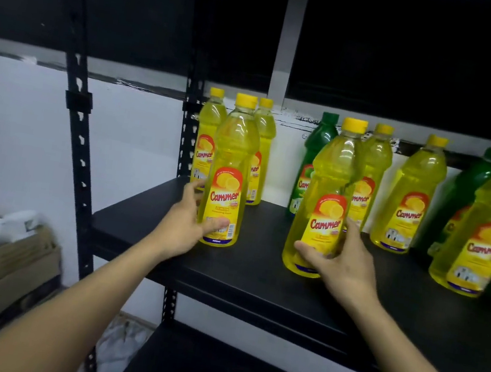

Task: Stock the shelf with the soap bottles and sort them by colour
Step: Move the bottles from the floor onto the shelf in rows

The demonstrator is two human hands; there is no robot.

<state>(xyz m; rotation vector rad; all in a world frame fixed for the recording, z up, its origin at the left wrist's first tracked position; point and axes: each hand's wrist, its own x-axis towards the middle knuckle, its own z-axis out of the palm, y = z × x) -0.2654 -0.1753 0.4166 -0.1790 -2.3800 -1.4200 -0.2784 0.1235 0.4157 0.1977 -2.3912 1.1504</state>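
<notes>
On the black shelf board (251, 268), my left hand (183, 224) grips the base of an upright yellow soap bottle (230, 165) near the left end. Behind it stand two more yellow bottles (208, 136) at the back left. My right hand (340, 262) holds a second yellow bottle (332, 179) near its base; it leans slightly. Behind that one stands a green bottle (312, 163), then further yellow bottles (410, 193). Another green bottle (463, 197) and a large yellow one (480, 231) stand at the right.
Black slotted uprights (80, 131) frame the rack at the left. A lower shelf board (212, 370) lies beneath. A cardboard box (6, 262) holding white items sits on the floor at the left, against the white wall.
</notes>
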